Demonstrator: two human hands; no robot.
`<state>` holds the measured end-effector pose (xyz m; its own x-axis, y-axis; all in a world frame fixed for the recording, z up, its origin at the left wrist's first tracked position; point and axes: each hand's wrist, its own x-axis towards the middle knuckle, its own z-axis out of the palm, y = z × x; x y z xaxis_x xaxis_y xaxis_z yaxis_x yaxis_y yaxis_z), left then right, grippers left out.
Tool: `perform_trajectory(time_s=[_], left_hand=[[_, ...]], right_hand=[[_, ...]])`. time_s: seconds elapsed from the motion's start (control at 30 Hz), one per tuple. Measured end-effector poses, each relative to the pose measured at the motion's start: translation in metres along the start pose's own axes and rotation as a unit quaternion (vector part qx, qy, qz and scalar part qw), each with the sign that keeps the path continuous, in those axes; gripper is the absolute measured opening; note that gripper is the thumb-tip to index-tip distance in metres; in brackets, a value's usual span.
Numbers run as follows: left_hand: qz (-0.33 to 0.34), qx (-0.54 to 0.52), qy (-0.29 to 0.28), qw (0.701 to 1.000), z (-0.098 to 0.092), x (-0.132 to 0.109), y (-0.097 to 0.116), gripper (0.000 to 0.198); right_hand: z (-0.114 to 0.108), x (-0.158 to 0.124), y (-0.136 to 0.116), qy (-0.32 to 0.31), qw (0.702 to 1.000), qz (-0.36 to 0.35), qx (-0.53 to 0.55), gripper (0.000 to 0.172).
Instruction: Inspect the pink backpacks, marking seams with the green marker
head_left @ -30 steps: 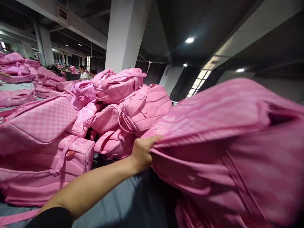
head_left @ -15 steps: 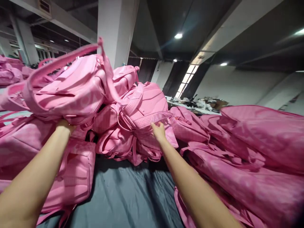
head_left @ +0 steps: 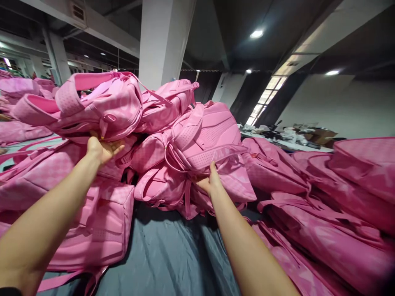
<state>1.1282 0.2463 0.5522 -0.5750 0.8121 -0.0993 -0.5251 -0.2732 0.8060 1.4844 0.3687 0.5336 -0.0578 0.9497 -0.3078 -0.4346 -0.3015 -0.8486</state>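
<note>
Pink backpacks lie heaped across the view. My left hand (head_left: 103,151) is open, palm up with fingers spread, against the underside of an upper-left pink backpack (head_left: 115,109). That backpack rests on its side with its wide strap looping to the left. Near the centre, my right hand (head_left: 210,179) touches the lower edge of a pink backpack with a ridged back panel (head_left: 216,127). Its thumb points up beside the dotted strap, and its fingers reach left under the bag, partly hidden.
More pink backpacks (head_left: 333,230) are stacked on the right, and another (head_left: 101,230) lies at lower left. Dark grey cloth (head_left: 173,250) covers the surface between them. A white pillar (head_left: 163,45) rises behind the heap.
The upper-left backpack has come down and its raised strap has dropped. My left hand's fingers now show, spread out. My right hand's fingers have moved under the central bag. The view has shifted left.
</note>
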Motion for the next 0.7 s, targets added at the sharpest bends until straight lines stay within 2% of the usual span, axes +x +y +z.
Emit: perform_trajectory(time_s=[0.1, 0.17, 0.2, 0.23, 0.3, 0.33, 0.37, 0.4, 0.43, 0.5, 0.57, 0.63, 0.7], left_hand=[[-0.013, 0.015, -0.054, 0.998, 0.002, -0.032, -0.011, 0.092], [-0.040, 0.123, -0.112, 0.985, 0.011, -0.055, -0.021, 0.085], [-0.029, 0.188, -0.142, 0.971, 0.018, -0.064, -0.026, 0.083], [0.013, 0.246, -0.167, 0.955, 0.027, -0.071, -0.029, 0.083], [0.164, 0.319, -0.191, 0.914, 0.052, -0.076, -0.032, 0.083], [0.237, 0.333, -0.184, 0.894, 0.067, -0.074, -0.032, 0.084], [0.271, 0.337, -0.173, 0.885, 0.084, -0.070, -0.032, 0.084], [0.257, 0.337, -0.166, 0.890, 0.100, -0.064, -0.035, 0.084], [0.205, 0.332, -0.168, 0.905, 0.116, -0.057, -0.039, 0.085], [0.054, 0.308, -0.201, 0.928, 0.144, -0.049, -0.056, 0.081], [-0.054, 0.293, -0.254, 0.920, 0.163, -0.051, -0.079, 0.067], [-0.089, 0.273, -0.281, 0.916, 0.169, -0.062, -0.096, 0.050], [-0.058, 0.200, -0.276, 0.938, 0.163, -0.073, -0.096, 0.044]], right_hand=[[0.008, 0.010, 0.004, 0.035, 0.999, -0.028, 0.022, 0.046], [0.011, 0.012, 0.002, 0.066, 0.996, -0.061, 0.028, 0.033], [0.011, 0.011, -0.001, 0.080, 0.993, -0.081, 0.027, 0.026], [0.009, 0.010, -0.005, 0.090, 0.990, -0.102, 0.024, 0.020], [0.001, 0.001, -0.014, 0.102, 0.984, -0.148, 0.009, 0.012], [-0.005, -0.006, -0.019, 0.106, 0.979, -0.173, -0.002, 0.014], [-0.013, -0.014, -0.023, 0.110, 0.974, -0.198, -0.016, 0.017], [-0.022, -0.023, -0.027, 0.114, 0.968, -0.222, -0.032, 0.020], [-0.031, -0.034, -0.031, 0.118, 0.961, -0.246, -0.050, 0.021], [-0.046, -0.057, -0.036, 0.119, 0.944, -0.294, -0.092, 0.020], [-0.054, -0.081, -0.041, 0.115, 0.921, -0.346, -0.139, 0.020], [-0.051, -0.105, -0.051, 0.107, 0.896, -0.392, -0.182, 0.019], [-0.037, -0.130, -0.066, 0.069, 0.837, -0.467, -0.276, 0.013]])
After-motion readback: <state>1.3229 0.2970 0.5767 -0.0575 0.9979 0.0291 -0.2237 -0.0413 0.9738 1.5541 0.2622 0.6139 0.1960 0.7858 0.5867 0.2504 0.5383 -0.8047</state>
